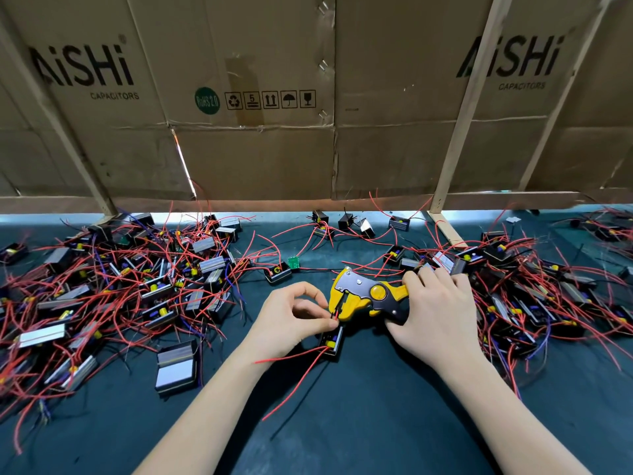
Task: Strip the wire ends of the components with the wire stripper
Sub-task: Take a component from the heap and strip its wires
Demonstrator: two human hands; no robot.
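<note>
Head view, frame centre: right hand (435,310) wrapped round stripper (368,296) handles. Left hand (291,320) pinching red wire (335,315) at stripper's mouth; component (332,341) just below on bench (376,423). Piles of components left (120,286) and right (531,286). Wire probably thin, floppy; best pinched close to the end.

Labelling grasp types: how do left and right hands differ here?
Left hand pinches thin red and black wire ends between fingertips; right hand wraps the yellow wire stripper handles. Left sits at the tool's mouth, right behind it. Both are bare, above the dark mat.
</note>
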